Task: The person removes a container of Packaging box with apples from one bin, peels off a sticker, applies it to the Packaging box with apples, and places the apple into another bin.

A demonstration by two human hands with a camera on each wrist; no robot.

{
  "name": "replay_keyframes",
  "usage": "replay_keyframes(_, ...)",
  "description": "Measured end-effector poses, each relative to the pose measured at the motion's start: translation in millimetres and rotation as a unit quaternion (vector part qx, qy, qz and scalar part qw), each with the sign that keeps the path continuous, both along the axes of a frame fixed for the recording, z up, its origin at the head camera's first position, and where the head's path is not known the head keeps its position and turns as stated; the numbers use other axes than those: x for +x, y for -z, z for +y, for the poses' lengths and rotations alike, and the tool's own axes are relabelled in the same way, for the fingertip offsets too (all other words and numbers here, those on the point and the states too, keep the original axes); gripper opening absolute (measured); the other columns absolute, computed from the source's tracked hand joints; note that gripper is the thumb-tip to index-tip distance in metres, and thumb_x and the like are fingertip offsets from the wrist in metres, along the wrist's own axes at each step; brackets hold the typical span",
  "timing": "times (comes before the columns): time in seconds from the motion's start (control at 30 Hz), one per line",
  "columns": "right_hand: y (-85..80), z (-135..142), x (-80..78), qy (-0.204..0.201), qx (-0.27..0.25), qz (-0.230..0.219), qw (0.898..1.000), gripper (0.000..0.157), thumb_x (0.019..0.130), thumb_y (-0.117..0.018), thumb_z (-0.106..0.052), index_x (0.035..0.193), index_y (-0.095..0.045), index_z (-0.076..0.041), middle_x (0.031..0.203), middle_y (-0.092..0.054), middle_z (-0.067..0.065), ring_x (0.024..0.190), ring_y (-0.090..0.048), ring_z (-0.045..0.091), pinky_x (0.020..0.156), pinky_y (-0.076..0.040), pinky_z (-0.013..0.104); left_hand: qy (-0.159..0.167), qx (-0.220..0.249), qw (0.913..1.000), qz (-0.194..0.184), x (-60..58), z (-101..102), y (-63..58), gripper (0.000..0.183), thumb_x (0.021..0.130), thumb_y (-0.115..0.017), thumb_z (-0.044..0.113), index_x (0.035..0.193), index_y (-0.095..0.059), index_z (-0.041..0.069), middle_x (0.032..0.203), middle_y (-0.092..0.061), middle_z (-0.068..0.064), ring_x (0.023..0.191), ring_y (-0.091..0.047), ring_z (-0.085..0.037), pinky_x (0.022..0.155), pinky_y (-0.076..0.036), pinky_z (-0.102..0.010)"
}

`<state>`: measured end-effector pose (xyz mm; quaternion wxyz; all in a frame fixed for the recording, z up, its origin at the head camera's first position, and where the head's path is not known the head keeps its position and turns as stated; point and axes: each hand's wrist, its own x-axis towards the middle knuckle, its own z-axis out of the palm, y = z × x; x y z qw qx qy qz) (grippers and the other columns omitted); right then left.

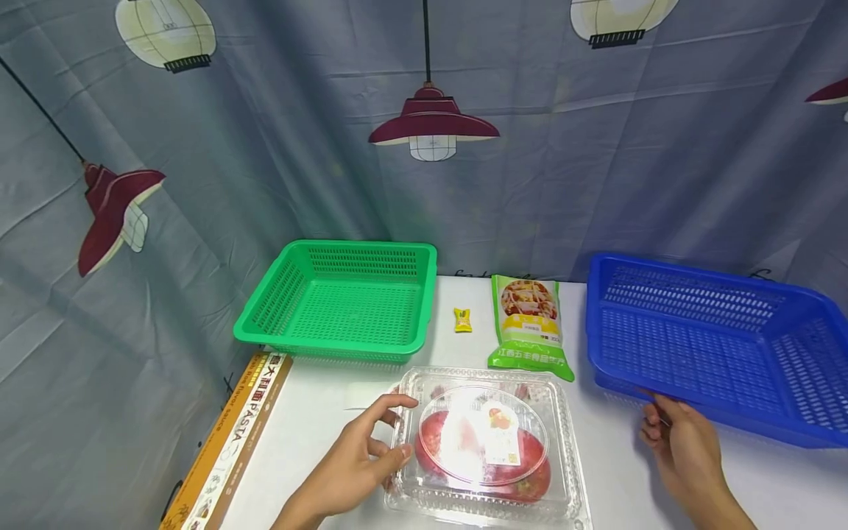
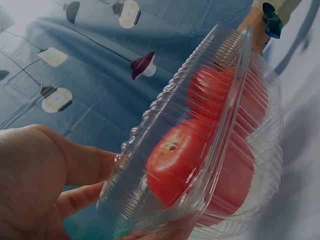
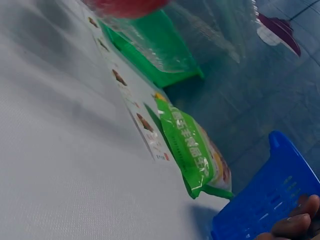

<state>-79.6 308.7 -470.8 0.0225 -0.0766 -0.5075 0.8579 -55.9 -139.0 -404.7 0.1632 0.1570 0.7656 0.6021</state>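
Note:
A clear plastic clamshell box [image 1: 563,442] with red tomatoes [image 2: 177,160] inside lies at the front middle in the head view; a label [image 1: 501,434] shows through its lid. My left hand [image 1: 361,456] holds the box by its left side, with the thumb near the lid and some fingers hidden by the box. At the right, a blue plastic basket [image 1: 669,335] stands at an angle. My right hand [image 1: 685,449] pinches its front rim near the left corner, fingers curled. The right wrist view catches only the fingers [image 3: 292,225] against the basket wall.
A green basket [image 1: 424,324] stands at the back left, with a long pasta box [image 1: 232,442] in front. A small yellow packet [image 1: 462,320] and a green food bag [image 1: 530,324] lie between the baskets. Behind hangs a grey curtain [image 1: 517,199] printed with lamps.

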Motion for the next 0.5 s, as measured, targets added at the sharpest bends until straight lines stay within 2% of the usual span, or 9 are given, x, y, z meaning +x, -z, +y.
replay_keyframes(0.13,-0.7,-1,1.3,-0.006,-0.037,0.04,0.998,0.024,0.106,-0.041,-0.008,0.088,-0.056,-0.002,0.074,-0.051,0.003,0.06,-0.043,0.014,0.054,-0.036,0.029,0.003,0.005,0.9999,0.008,-9.8,11,-6.8,0.054,0.094,-0.064,0.006,0.139,-0.046,0.03,0.122,-0.04,-0.021,0.056,-0.065,-0.02,0.052,-0.055,-0.042)
replay_keyframes(0.27,0.2,-1,2.7,-0.033,-0.055,0.08,0.995,0.027,0.108,-0.036,-0.013,0.088,-0.051,-0.003,0.075,-0.05,0.003,0.061,-0.03,0.02,0.057,-0.024,0.033,0.008,0.023,0.9997,0.011,-20.5,23,-14.0,0.054,0.093,-0.064,0.004,0.139,-0.047,0.027,0.122,-0.04,-0.021,0.053,-0.061,-0.019,0.052,-0.055,-0.046)
replay_keyframes(0.37,1.1,-1,3.3,-0.042,-0.041,0.097,0.994,0.029,0.108,-0.034,-0.019,0.088,-0.049,-0.003,0.075,-0.049,0.003,0.064,-0.024,0.023,0.059,-0.02,0.034,0.013,0.041,0.999,0.007,-28.4,34,-19.2,0.053,0.093,-0.064,0.003,0.138,-0.048,0.026,0.121,-0.04,-0.021,0.052,-0.059,-0.019,0.052,-0.055,-0.048)
replay_keyframes(0.5,2.0,-3,3.3,-0.032,-0.016,0.1,0.994,0.032,0.108,-0.037,-0.02,0.09,-0.055,-0.001,0.073,-0.05,0.002,0.06,-0.03,0.02,0.057,-0.019,0.033,0.016,0.059,0.9981,0.002,-38.3,46,-24.7,0.052,0.093,-0.064,0.002,0.137,-0.049,0.026,0.119,-0.041,-0.02,0.051,-0.057,-0.019,0.051,-0.055,-0.045)
